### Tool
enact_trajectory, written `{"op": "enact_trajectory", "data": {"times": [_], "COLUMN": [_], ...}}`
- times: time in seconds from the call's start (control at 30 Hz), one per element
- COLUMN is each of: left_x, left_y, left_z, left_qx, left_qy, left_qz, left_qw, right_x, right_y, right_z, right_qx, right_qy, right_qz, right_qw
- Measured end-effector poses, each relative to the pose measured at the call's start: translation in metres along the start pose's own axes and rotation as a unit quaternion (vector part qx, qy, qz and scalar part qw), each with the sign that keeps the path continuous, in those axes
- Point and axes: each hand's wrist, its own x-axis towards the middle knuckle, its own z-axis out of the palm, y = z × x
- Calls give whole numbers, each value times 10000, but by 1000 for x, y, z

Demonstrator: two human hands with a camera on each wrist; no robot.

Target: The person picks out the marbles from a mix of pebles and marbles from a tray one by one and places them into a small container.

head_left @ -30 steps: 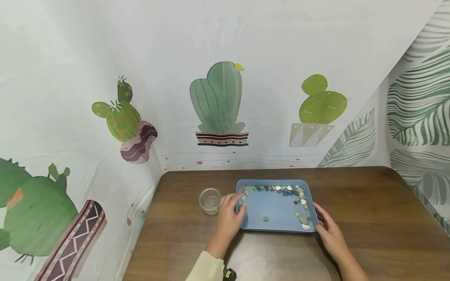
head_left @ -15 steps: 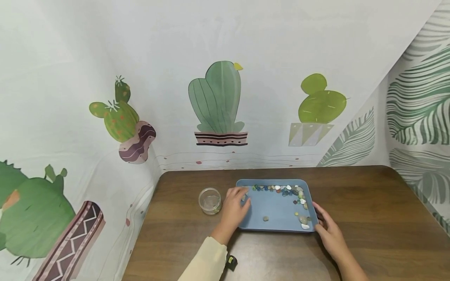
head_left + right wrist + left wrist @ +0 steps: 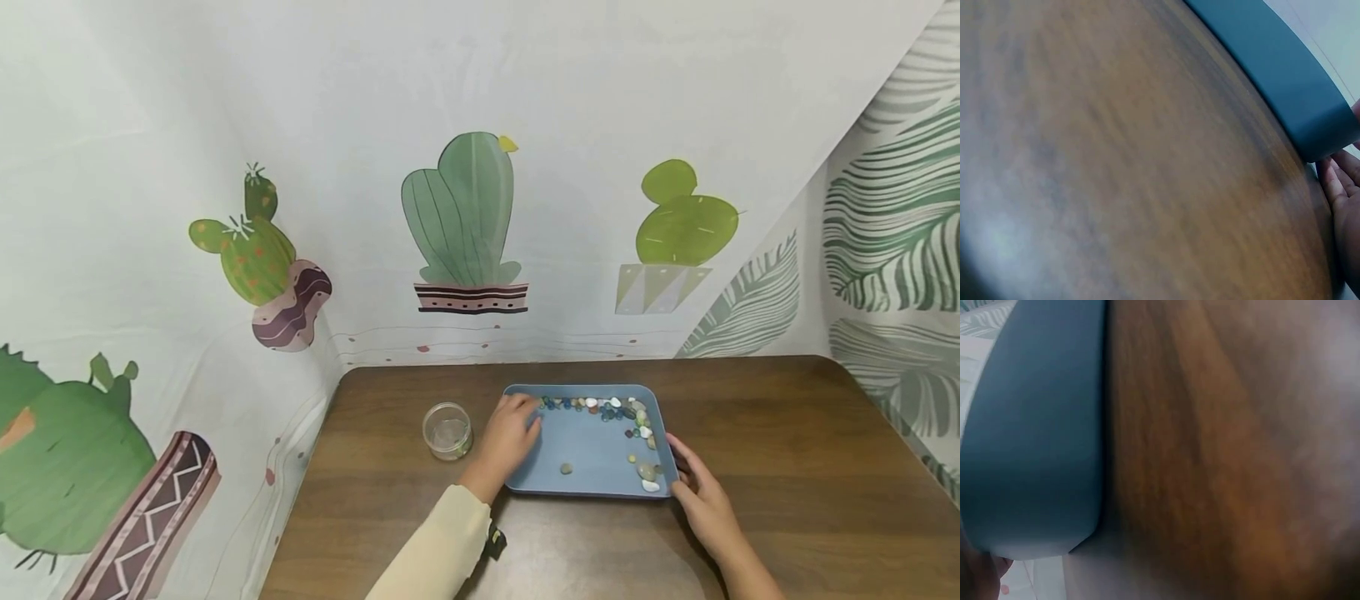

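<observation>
A shallow blue tray holds pebbles along its far and right sides, in white, grey, green and dark blue. My left hand reaches over the tray's left rim, fingertips bent down near the far left corner, thumb apart from them. It hides the pebbles in that corner. My right hand grips the tray's near right corner, thumb at the rim and fingers along the outer wall. In the right wrist view, fingers meet the tray wall. The left wrist view shows the tray's outer wall close up.
A round clear jar with something greenish inside stands left of the tray on the brown wooden table. One lone pebble lies near the tray's front. Behind the table hangs a cactus-print cloth.
My left hand has moved rightward and slightly away from me, from the tray's left rim to over the pebbles at the far left corner. My right hand has stayed at the tray's edge.
</observation>
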Motion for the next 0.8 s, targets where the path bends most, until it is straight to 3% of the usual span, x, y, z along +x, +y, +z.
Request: {"op": "enact_trajectory", "data": {"times": [0.43, 0.8], "left_x": [18, 27], "left_y": [-1, 2], "left_z": [5, 6], "left_qx": [598, 947], "left_qy": [-166, -914], "left_qz": [328, 226], "left_qw": [9975, 9910], "right_x": [-1, -1], "right_y": [1, 0], "right_z": [0, -1], "right_qx": [5, -32], "right_qy": [4, -78], "right_qz": [33, 95], "right_qw": [10000, 9999]}}
